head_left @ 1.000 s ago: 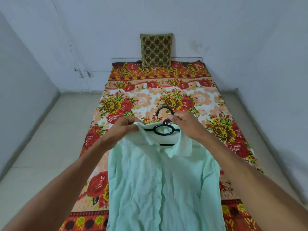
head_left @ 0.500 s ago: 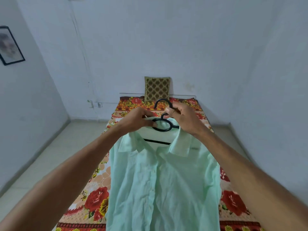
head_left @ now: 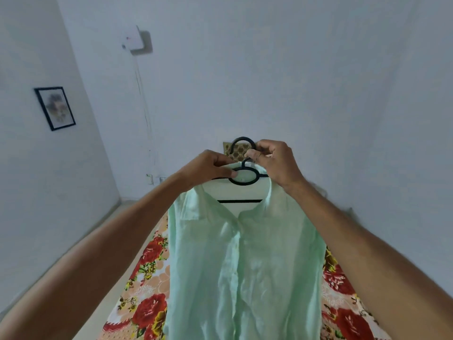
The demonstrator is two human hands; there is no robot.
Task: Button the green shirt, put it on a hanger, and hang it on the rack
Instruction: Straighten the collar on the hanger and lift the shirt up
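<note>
While 2 hands (head_left: 245, 165) grip its hanger (head_left: 245, 179), the green shirt (head_left: 242, 266) hangs buttoned.

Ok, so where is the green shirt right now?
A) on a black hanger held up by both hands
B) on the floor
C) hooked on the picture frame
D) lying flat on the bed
A: the green shirt hangs on the black hanger, gripped by the left hand and right hand above the bed.

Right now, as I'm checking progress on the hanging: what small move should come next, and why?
Probably turn to find the rack, none in view: the pale green shirt hangs, front closed, on the black plastic hanger, gripped by the left hand and right hand, hook free.
</note>
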